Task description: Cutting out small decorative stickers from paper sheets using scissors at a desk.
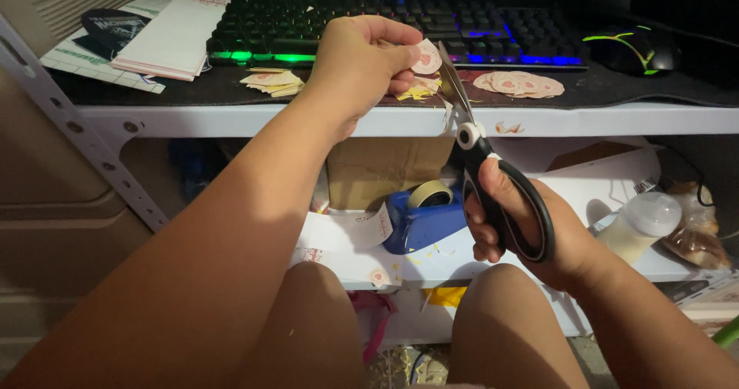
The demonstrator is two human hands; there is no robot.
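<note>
Paper cut-out (pixel 426 56), small, rounded, pale with a pink print, held just above the front edge of the desk (pixel 231 118). The left hand (pixel 358 62) is closed on it, thumb and fingertips pinching its left side. The scissors (pixel 493 181), black-handled with a white pivot, stand nearly upright, their blades rising past the desk edge so that the tips meet the cut-out's right rim; the blades appear almost closed. The right hand (pixel 523 223) grips the handles below the desk edge, fingers through the loops.

On the desk, just right of the cut-out, lies a row of finished pink cut-outs (pixel 519 84); just below the cut-out lie yellow paper scraps (pixel 416 92), and to the left a small stack of cut paper pieces (pixel 273 82). Behind these, farther back on the desk, sits a keyboard (pixel 369 27) lit green and blue, with a dark mouse (pixel 635 48) at the desk's right end and a notepad (pixel 173 35) at its left end.

Under the desk, a blue tape dispenser (pixel 423 216) stands on a white shelf (pixel 654 266) beside the scissors' handles, a cardboard box (pixel 377 169) behind it, and a white bottle (pixel 639 223) to the right. The person's bare knees (pixel 500 320) fill the foreground.
</note>
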